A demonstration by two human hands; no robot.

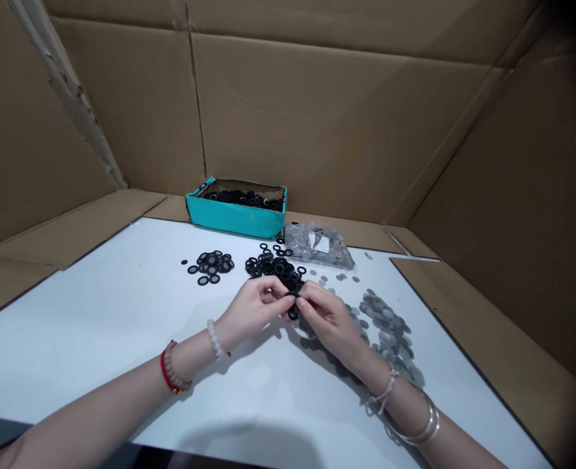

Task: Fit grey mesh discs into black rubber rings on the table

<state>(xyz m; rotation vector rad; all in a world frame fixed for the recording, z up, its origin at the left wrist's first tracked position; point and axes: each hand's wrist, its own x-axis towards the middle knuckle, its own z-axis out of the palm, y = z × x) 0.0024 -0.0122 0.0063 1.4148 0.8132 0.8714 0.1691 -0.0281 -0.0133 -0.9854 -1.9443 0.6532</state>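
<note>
Left hand (256,309) and right hand (330,320): both curled into a pinch, fingertips (284,298) meeting on a black rubber washer (292,295), largely hidden by the fingers. A further black ring (293,314) shows just below them. Just far of the hands: a loose heap of matt black washers (273,266). Far left of that heap: a small cluster of black rings with grey mesh centres (211,266). Right of the hands: a spread of thin grey mesh discs (386,319), flat, overlapping. Far: a crinkled clear plastic bag (318,244) of grey discs, beside a teal card box (236,215) holding more black rings. Left wrist: white beaded bracelet (216,339). Right wrist: silver bangles (417,420). Surface: white table top (97,326), backed by brown cardboard sheets (317,117).
</note>
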